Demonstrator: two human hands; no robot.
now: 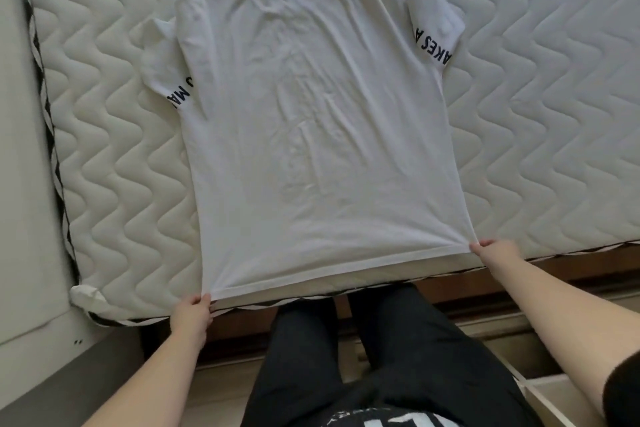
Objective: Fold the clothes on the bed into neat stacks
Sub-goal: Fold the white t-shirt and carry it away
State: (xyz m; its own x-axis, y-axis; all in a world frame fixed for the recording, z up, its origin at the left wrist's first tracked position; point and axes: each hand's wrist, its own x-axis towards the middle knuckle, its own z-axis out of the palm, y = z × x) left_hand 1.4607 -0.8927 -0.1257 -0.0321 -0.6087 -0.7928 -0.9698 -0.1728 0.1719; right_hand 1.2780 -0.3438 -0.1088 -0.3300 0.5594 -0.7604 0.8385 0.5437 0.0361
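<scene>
shirt: white T-shirt (318, 135) lay flat, frame centre, on quilted mattress (540, 121), collar toward top
left hand (192, 317): pinched lower-left hem corner
right hand (495, 251): pinched lower-right hem corner
why: hem pulled taut, likely smoothing wrinkles before folding

This is a bedroom in someone's home. A bare mattress (540, 121) with wavy quilted stitching and a black-and-white piped edge fills most of the view, lying without sheets on a brown wooden bed frame (568, 267). A white T-shirt (311, 135) with dark lettering on the sleeves is spread flat on it. Pale wood-look flooring (225, 388) shows at the foot of the bed, and a plain light wall (20, 184) runs along the mattress's left side.
</scene>
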